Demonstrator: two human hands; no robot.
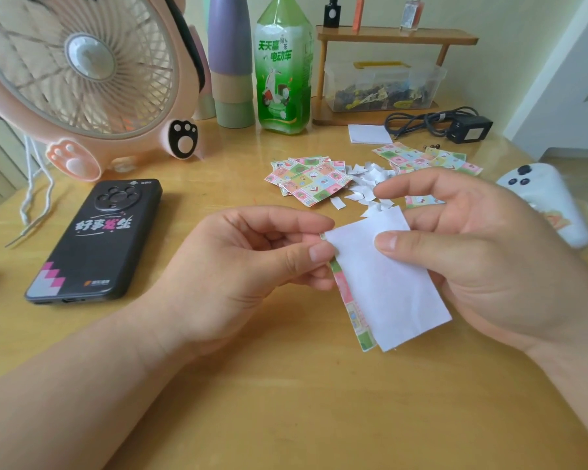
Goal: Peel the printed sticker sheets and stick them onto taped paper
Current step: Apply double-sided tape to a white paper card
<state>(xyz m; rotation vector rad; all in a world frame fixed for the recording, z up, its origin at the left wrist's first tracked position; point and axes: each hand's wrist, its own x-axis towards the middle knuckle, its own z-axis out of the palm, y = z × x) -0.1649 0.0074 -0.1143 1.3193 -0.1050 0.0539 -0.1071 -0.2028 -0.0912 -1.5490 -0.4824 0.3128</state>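
Item: sticker sheet [387, 283], one, held above the bench [286, 401], to the right of the phone [95, 239].
- Facing: white backing towards the camera. The printed side shows only as a coloured strip along the edge nearer the phone.
- Long axis: runs away from the person, with the near end leaning away from the phone.
- Left hand [245, 266]: thumb and forefinger are closed together, pinching the far corner on the phone side.
- Right hand [472, 239]: thumb is pressed on the white face and the forefinger is held out straight above the sheet. The other fingers [431, 218] pass behind it, so their tips are hidden.
- Printed sheets, loose pile [309, 181]: on the bench beyond and right of the phone.
- White scraps [367, 184]: just right of that pile.
- Further printed sheets [421, 157]: farther right, partly covered by the right hand.
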